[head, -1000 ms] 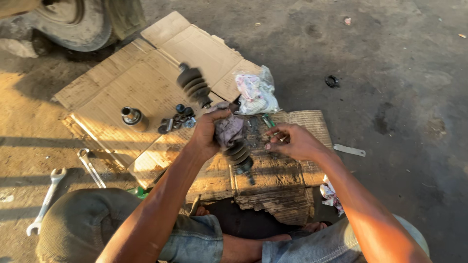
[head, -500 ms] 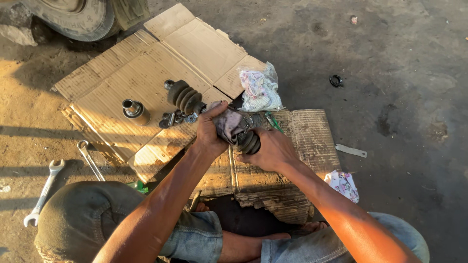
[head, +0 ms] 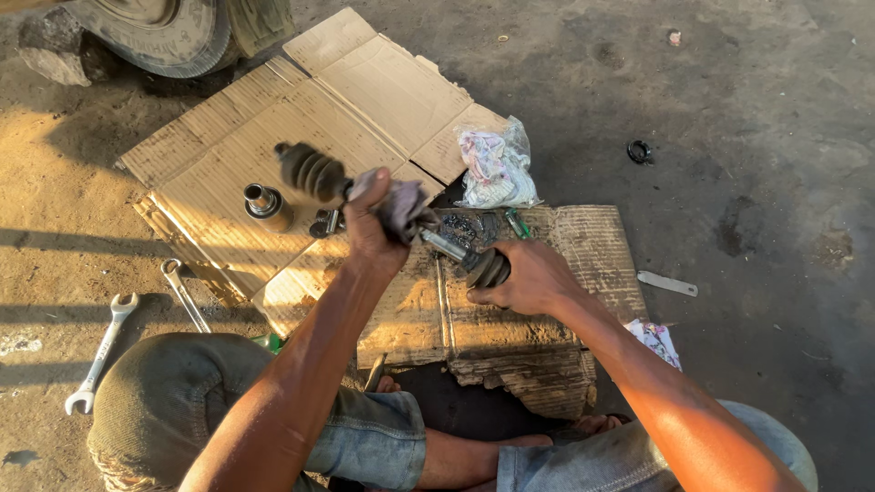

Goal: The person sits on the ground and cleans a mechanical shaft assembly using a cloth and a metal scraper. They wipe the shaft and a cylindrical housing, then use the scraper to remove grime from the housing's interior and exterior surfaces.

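Left hand closed around a grey rag, wrapped on the middle of a drive shaft. Right hand gripping the shaft's near ribbed rubber boot. Far ribbed boot sticking out to the left, past the rag. Shaft held just above flattened cardboard spread on the ground. On the cardboard, left of the left hand, a small metal cylinder standing upright. Beyond the hands, a clear plastic bag stuffed with cloth. To the left on the dirt, two spanners, well apart from the shaft. To the right, a flat metal strip and a small black ring. At the far left, a tyre.
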